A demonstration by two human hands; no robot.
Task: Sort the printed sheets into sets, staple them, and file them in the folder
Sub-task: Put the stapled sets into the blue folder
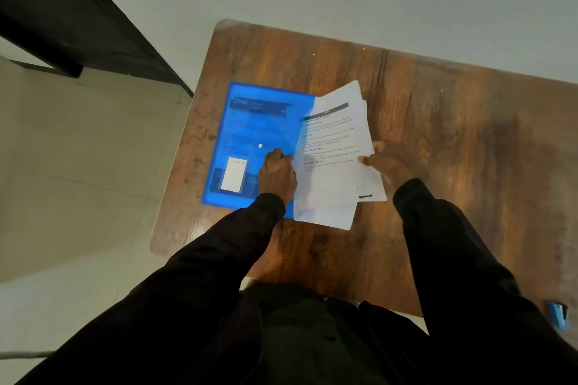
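Observation:
A translucent blue folder (pixel 250 137) lies on the left part of the wooden table (pixel 438 134), with printed pages showing through its cover. My left hand (pixel 276 176) grips the folder's right edge with curled fingers. A stack of printed white sheets (pixel 334 159) sticks out of that edge, tilted to the right. My right hand (pixel 384 162) pinches the stack at its right side, thumb on top. A blue stapler (pixel 556 316) sits at the table's near right edge, partly hidden by my right sleeve.
A dark piece of furniture (pixel 72 15) stands on the pale floor to the far left. The table's left edge and rounded corners are close to the folder. Bare wood stretches to the right and behind the sheets.

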